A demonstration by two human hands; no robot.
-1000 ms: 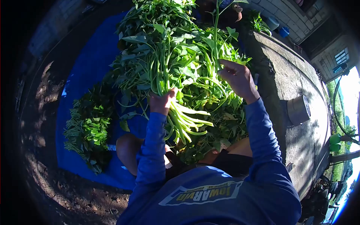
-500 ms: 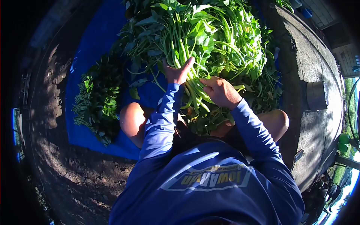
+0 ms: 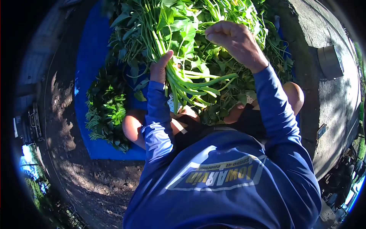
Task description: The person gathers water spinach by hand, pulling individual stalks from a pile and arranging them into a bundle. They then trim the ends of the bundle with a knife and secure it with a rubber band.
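Note:
My left hand (image 3: 159,68) is closed around a bunch of long-stemmed leafy greens (image 3: 177,78), thumb across the stems. The pale cut ends fan out toward the right, above my lap, and the leaves spread away from me. My right hand (image 3: 236,42) is apart from the bunch, raised over the greens with fingers curled against the thumb. What it holds, if anything, is hidden. A large heap of loose leafy greens (image 3: 221,57) lies beneath and beyond both hands.
A blue tarp (image 3: 114,152) lies under the greens on bare soil (image 3: 91,175). Darker tied-looking greens (image 3: 108,110) rest on its left side. To the right runs a rough grey slab (image 3: 331,110) with a grey block-like object (image 3: 329,62) on it. My bent knees flank the heap.
My right hand has left the stems and moved up and to the right. My left hand has shifted left with the bunch, whose cut ends now spread further right.

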